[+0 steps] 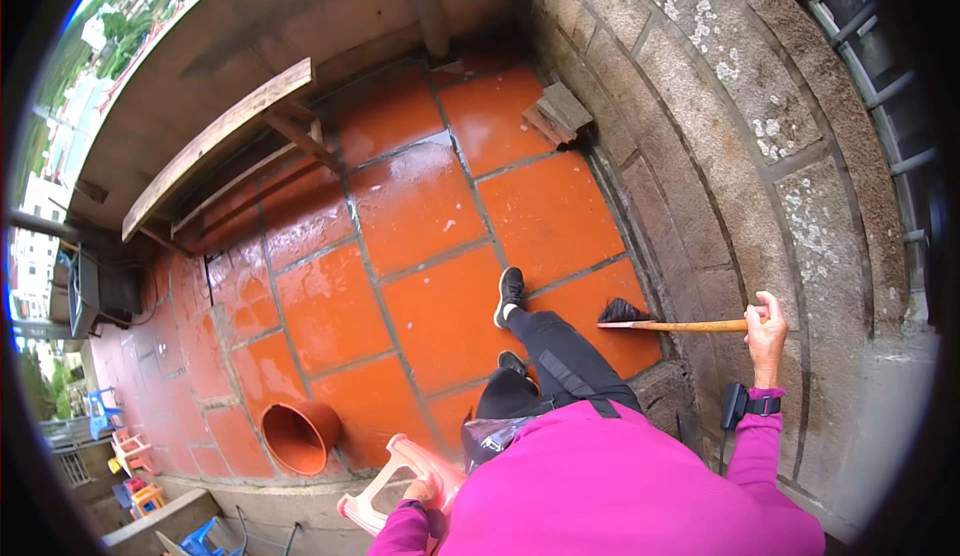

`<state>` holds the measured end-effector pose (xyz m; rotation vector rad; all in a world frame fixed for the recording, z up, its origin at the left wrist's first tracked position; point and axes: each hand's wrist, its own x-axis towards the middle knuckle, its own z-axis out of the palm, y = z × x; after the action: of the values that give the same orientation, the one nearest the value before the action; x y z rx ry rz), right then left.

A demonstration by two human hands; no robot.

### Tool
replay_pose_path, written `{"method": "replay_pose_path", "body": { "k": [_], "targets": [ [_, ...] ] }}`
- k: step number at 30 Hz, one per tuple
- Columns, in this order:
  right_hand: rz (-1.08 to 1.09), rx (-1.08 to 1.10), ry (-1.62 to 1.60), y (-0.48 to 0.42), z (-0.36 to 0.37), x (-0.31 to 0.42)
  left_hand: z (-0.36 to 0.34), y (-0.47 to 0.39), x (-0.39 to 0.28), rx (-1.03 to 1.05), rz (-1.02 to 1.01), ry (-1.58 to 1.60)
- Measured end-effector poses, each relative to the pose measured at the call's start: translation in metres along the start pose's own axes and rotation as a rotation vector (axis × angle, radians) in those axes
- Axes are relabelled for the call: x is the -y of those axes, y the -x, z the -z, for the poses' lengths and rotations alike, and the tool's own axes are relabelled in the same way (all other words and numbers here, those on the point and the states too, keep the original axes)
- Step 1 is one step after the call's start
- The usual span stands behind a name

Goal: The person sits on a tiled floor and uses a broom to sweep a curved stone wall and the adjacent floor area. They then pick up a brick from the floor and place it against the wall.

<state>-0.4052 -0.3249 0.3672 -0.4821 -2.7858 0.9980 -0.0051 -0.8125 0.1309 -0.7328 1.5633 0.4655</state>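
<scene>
My right hand (pixel 766 337) grips the end of a wooden handle, with the index finger partly lifted off it. The handle belongs to a broom (pixel 694 326), whose dark bristles (pixel 621 310) are over the red floor tiles close to the stone wall. In my left hand (pixel 422 488) is a pink plastic stool (pixel 401 457), tilted beside my hip. My fingers are partly hidden by its frame. An orange-brown plastic bucket (pixel 300 437) lies tipped or leans to the left of the stool, its mouth facing left.
Wet red tiles (pixel 427 211) spread ahead. A wooden bench (pixel 217 147) stands along the parapet. Stone blocks (pixel 559 114) sit against the stone wall (pixel 675 166). Several small plastic stools (pixel 131 451) and a dark boxy appliance (pixel 97 293) are at the left.
</scene>
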Motion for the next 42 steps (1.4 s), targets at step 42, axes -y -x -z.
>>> {"method": "replay_pose_path", "body": {
  "k": [42],
  "targets": [
    [-0.750, -0.430, -0.012, -0.112, -0.255, 0.193, 0.694, -0.135, -0.223, 0.190, -0.242, -0.675]
  ]
}}
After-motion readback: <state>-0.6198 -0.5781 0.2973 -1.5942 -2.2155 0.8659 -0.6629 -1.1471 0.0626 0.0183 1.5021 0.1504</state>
